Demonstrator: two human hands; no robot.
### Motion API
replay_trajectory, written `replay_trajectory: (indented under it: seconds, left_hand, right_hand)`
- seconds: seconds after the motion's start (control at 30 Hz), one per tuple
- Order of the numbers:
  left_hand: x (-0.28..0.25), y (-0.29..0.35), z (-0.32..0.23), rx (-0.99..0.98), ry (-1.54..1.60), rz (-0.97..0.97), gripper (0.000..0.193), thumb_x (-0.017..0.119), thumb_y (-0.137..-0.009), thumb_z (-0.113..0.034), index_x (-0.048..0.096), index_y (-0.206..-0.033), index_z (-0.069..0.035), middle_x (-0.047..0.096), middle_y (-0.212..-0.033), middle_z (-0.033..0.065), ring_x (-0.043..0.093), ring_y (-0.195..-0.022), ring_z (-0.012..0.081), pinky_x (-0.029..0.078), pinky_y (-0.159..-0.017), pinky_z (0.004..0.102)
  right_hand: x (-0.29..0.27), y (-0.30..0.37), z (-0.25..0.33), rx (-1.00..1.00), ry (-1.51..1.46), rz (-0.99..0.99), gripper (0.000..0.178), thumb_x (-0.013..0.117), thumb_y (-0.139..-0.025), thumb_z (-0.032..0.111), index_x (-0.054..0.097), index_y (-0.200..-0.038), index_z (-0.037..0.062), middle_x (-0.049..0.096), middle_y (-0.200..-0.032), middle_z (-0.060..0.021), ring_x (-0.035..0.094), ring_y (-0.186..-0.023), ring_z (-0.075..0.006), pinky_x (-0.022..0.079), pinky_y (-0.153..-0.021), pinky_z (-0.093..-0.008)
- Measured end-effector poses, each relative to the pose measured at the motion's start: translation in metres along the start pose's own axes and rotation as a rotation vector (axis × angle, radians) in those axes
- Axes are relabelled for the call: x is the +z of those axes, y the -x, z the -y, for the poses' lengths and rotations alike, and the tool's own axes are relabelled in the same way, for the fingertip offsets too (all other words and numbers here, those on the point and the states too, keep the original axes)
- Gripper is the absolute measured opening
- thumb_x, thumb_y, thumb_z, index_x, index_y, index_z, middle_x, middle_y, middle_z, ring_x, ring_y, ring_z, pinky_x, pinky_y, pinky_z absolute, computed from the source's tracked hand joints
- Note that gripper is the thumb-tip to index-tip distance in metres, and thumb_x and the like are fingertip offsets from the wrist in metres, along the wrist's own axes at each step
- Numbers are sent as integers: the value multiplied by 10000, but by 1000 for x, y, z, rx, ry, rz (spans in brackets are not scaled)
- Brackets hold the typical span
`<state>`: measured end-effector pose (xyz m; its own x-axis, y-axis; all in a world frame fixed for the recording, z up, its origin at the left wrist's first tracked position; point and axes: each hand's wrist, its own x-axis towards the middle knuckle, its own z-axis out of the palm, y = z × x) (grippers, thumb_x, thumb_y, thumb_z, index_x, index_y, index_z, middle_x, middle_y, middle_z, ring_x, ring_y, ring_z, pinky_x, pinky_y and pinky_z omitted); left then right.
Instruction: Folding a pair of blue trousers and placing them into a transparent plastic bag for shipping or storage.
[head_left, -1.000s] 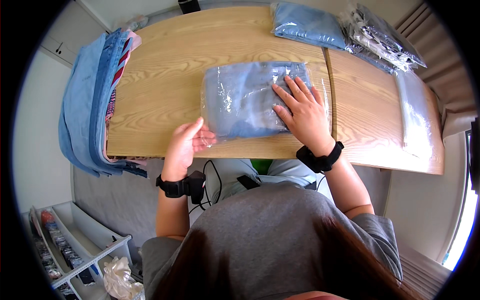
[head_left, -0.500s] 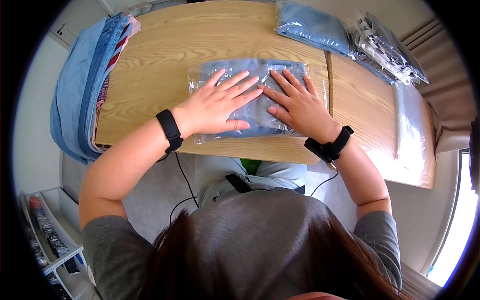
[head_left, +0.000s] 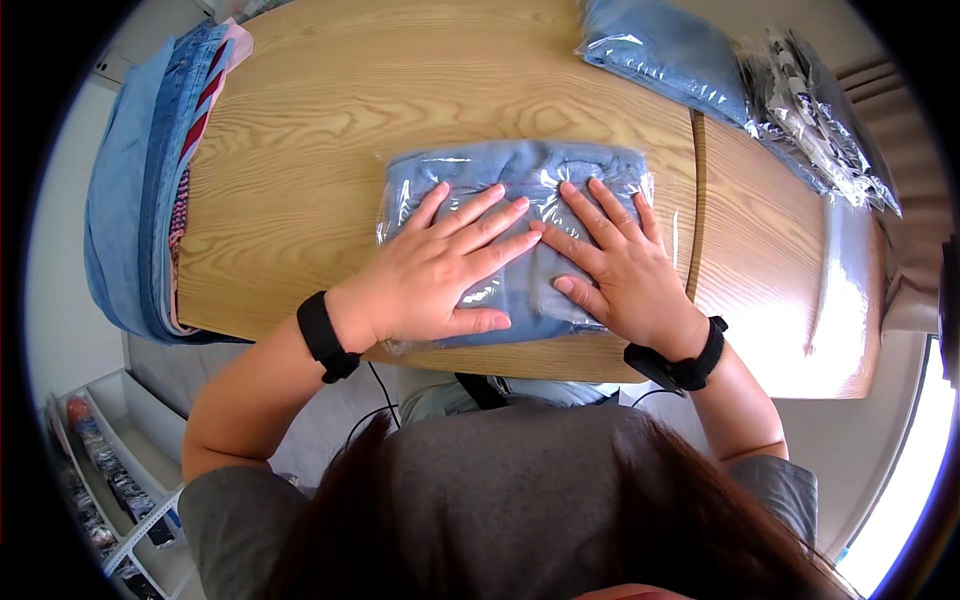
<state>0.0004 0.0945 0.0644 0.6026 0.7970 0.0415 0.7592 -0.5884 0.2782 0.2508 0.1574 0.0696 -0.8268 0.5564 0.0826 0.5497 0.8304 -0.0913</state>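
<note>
A folded blue denim garment [head_left: 520, 160] lies flat inside a clear plastic bag [head_left: 640, 180] by the table's near edge. Both of my hands rest on the bag with palms down. My left hand [head_left: 435, 275] is spread over its left half, thumb pointing right. Over the right half, my right hand [head_left: 630, 270] lies with its fingers apart, its index fingertip close to the left hand's. Neither hand grips anything. The parts of the garment under my palms are hidden.
Folded jeans and other clothes [head_left: 140, 200] hang over the table's left edge. Bagged blue clothing [head_left: 665, 60] and several more bagged garments [head_left: 815, 120] are at the far right. Flat clear bags [head_left: 840, 290] lie on the right table [head_left: 745, 250]. A white divided bin [head_left: 130, 430] stands lower left.
The view has shifted, so the table and bag appear lower. Both hands stay spread on the bag, which looks flatter and more puckered along its far edge.
</note>
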Motion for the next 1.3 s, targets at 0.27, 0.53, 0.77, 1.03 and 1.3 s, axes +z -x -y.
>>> replay_trajectory:
  seconds: [0.27,0.53,0.77,1.03,1.3]
  left_hand:
    - [3,-3,8,-18,106,3,777,469,-854,-648,389,-1442,-146,287,-1529,128,242,-1417,330,141,-1094,613]
    - [6,-3,9,5,136,-54,689,424,-911,-594,411,-1432,-143,299,-1524,126,227,-1425,320,100,-1112,583]
    - [11,3,8,33,7,-85,634,399,-956,-511,341,-1471,-146,257,-1543,124,208,-1434,302,118,-1124,562]
    - [-10,8,-13,-1,-228,-258,674,555,-881,-468,375,-1446,-148,294,-1525,112,222,-1428,295,158,-1124,564]
    - [-4,13,-18,1,-118,-110,624,612,-859,-412,442,-1396,-144,347,-1493,122,283,-1396,304,235,-1099,547]
  right_hand:
    - [-4,-8,-1,56,-128,125,485,516,-913,440,511,-1366,268,330,-1514,-97,244,-1415,-327,112,-1122,-548]
    - [1,-6,-1,35,-32,14,475,520,-906,467,533,-1342,277,397,-1472,-65,333,-1373,-283,235,-1089,-545]
    - [4,2,5,-13,19,-131,487,548,-893,467,536,-1333,258,406,-1461,-72,340,-1364,-287,231,-1087,-557]
    - [13,12,53,190,49,-268,426,581,-883,395,587,-1249,176,493,-1375,-119,444,-1290,-273,304,-1073,-472]
    - [7,6,38,185,63,-272,472,562,-865,513,582,-1272,274,491,-1381,-119,404,-1321,-316,252,-1083,-543]
